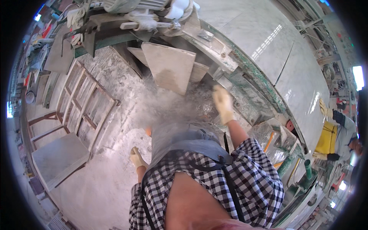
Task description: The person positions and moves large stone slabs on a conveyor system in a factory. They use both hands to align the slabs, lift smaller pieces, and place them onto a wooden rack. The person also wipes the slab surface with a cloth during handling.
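Both of my hands wear cream work gloves. My right hand (223,103) is stretched out with its fingers extended, beside the green and grey machine frame (245,101); nothing shows in it, and I cannot tell if it touches the frame. At my left side hangs my left hand (135,156), its fingers loosely extended and holding nothing I can see. Ahead of me a square pale slab (168,65) leans tilted at the foot of the machine, with other flat pieces behind it. A grey apron (172,138) covers my front.
A wooden rack (78,103) stands on the dusty floor to the left, a flat grey slab (61,155) at its near end. Large polished stone slabs (268,42) cover the machine bed at right. Beyond it is another person with a yellow apron (326,138). Haze blurs the floor ahead.
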`<state>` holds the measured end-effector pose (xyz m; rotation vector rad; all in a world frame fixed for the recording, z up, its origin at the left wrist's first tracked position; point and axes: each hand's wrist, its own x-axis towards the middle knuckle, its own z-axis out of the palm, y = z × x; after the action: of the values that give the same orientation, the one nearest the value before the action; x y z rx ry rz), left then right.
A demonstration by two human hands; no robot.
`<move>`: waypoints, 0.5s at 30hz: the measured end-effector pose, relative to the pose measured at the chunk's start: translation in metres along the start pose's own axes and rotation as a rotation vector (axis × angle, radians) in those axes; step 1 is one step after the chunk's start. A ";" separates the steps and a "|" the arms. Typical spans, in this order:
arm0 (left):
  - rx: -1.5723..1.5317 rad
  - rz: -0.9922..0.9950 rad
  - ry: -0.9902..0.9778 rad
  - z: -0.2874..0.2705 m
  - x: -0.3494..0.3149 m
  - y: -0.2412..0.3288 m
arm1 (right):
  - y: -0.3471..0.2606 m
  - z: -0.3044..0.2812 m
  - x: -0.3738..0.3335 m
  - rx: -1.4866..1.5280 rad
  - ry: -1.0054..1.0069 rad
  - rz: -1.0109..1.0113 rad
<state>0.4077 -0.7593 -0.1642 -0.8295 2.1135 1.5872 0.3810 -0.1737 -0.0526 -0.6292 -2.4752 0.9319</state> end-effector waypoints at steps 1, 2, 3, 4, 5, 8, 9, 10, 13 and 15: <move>-0.011 -0.003 -0.055 -0.005 0.009 -0.002 | -0.030 0.037 -0.006 -0.037 -0.219 -0.054; -0.011 -0.010 -0.094 -0.019 0.020 -0.008 | -0.062 0.073 -0.012 0.053 -0.368 -0.160; -0.008 -0.028 -0.120 -0.035 0.029 -0.010 | -0.094 0.102 -0.012 -0.009 -0.501 -0.251; -0.016 -0.043 -0.118 -0.058 0.045 -0.018 | -0.127 0.129 -0.018 0.069 -0.486 -0.365; -0.024 -0.069 -0.110 -0.085 0.056 -0.028 | -0.158 0.152 -0.019 0.094 -0.462 -0.429; -0.081 -0.139 -0.014 -0.176 0.098 -0.056 | -0.230 0.199 -0.021 0.096 -0.592 -0.516; -0.118 -0.168 0.024 -0.207 0.112 -0.065 | -0.244 0.208 -0.023 0.103 -0.548 -0.465; -0.165 -0.189 0.061 -0.231 0.126 -0.066 | -0.253 0.218 -0.020 0.139 -0.516 -0.417; -0.187 -0.072 0.242 -0.276 0.165 -0.063 | -0.237 0.235 -0.023 0.057 -0.393 -0.217; -0.161 -0.127 0.266 -0.281 0.182 -0.041 | -0.199 0.251 -0.017 0.083 -0.469 -0.020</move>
<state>0.3112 -1.0775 -0.2217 -1.2656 2.0762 1.6743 0.2107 -0.4426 -0.0917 -0.3888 -2.8169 1.2883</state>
